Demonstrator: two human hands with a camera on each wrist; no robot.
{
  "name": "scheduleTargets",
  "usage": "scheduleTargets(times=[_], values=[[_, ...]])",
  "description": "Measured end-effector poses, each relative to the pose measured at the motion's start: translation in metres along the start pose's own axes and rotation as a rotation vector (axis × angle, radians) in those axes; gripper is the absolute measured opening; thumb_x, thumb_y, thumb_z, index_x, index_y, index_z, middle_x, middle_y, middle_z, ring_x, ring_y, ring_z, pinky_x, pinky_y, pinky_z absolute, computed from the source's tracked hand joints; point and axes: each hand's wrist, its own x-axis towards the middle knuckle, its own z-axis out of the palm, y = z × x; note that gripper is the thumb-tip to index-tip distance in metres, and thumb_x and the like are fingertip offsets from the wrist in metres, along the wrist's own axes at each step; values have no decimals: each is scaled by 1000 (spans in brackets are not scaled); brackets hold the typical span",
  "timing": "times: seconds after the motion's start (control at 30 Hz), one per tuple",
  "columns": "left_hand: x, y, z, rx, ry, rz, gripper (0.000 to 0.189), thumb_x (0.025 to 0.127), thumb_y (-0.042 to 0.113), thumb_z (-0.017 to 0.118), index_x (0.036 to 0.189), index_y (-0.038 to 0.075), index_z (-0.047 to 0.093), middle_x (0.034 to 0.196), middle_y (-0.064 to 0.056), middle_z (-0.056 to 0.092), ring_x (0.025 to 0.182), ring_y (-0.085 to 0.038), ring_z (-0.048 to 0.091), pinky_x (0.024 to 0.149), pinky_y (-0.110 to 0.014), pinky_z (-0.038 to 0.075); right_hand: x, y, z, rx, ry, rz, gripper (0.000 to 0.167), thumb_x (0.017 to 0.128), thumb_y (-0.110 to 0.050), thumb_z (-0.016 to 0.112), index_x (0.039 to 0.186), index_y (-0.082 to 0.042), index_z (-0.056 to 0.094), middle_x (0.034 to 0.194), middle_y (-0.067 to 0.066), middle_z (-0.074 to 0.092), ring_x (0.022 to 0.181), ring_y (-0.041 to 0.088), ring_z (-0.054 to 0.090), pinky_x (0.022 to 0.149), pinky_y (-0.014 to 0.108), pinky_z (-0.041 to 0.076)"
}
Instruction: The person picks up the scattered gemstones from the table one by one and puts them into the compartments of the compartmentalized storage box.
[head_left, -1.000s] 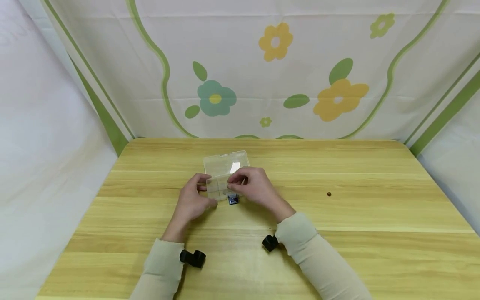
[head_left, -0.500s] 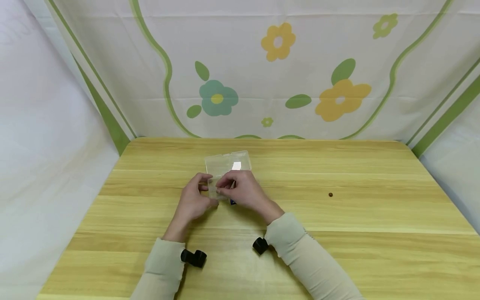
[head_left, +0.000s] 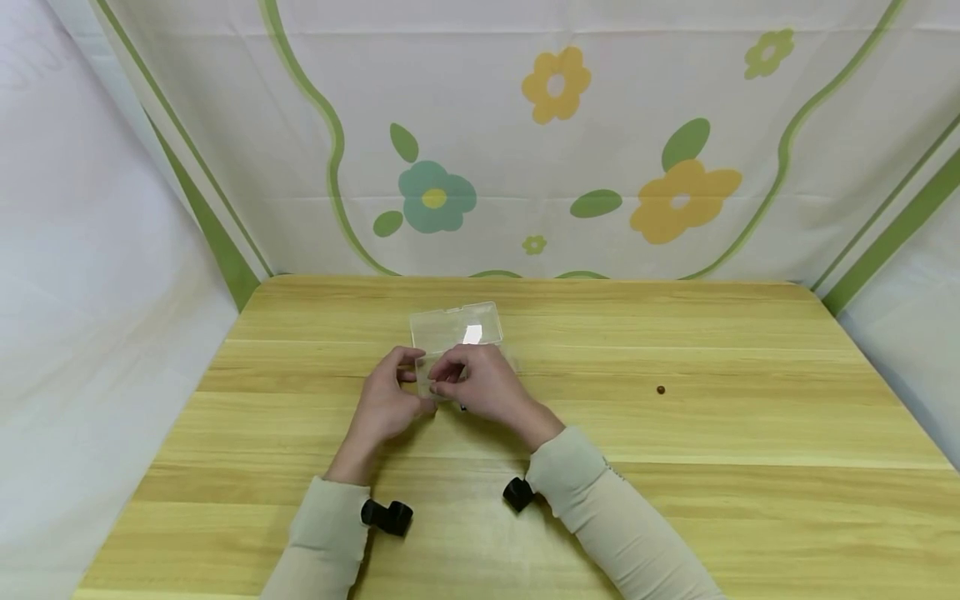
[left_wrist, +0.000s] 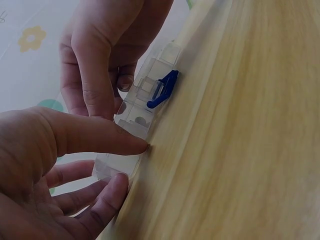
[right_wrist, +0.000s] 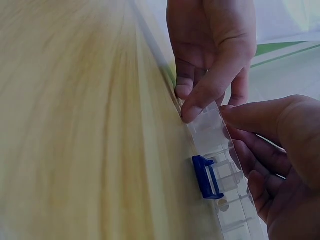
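A clear plastic compartment box (head_left: 424, 364) lies with its lid (head_left: 441, 331) folded back on the table. My left hand (head_left: 386, 402) holds the box's left end, thumb on the front edge and fingers behind. The right hand (head_left: 486, 386) reaches over the left compartment, thumb and forefinger together. A small dark round piece (right_wrist: 227, 132) shows at its fingertips, partly hidden by the plastic. On the box's front hangs a blue latch (left_wrist: 166, 90), mostly covered by the right hand in the head view. Another small round piece (right_wrist: 222, 204) is visible through the wall, farther along the box.
A small brown round bead (head_left: 661, 390) lies alone on the wooden table (head_left: 750, 417), well to the right of the box. A white curtain with printed flowers (head_left: 555, 83) stands behind the table. Each sleeve carries a black camera (head_left: 387, 517).
My right hand has moved left along the box, from the middle compartments to the left one, and now covers most of the blue latch. The left hand keeps its hold on the box.
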Motion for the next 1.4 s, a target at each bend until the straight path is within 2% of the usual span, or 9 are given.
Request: scheduleTargets(times=[0.3,0.67,1.0,1.4], values=[[2,-2,1,-16,3,3,75,75,-8,84,144,8,60,144,-17,64,126,-37,62,104,-53,54,-2,-1,-3,-17,8,-11,6,92,-7,84,97,-11,82,92,1,79,80,6,66,72,21,56],[4,-1,2,-13,-5,-28,75,78,-6,84,147,10,58,145,-14,63,128,-35,61,105,-53,53,-8,5,-20,-33,46,-25,8,93,-4,81,100,-8,83,92,2,78,80,8,65,72,23,56],[2,1,2,-16,-4,-40,79,77,-8,84,149,9,56,138,-19,64,125,-36,61,104,-53,54,-18,17,-37,-11,86,49,8,91,-3,82,98,-8,83,91,-1,77,79,11,65,71,25,56],[2,1,2,-15,-8,-39,79,77,-9,83,149,8,55,143,-18,62,126,-36,60,103,-51,55,-34,35,-60,75,153,160,7,91,-11,84,97,-15,83,92,0,78,83,19,66,72,26,54]])
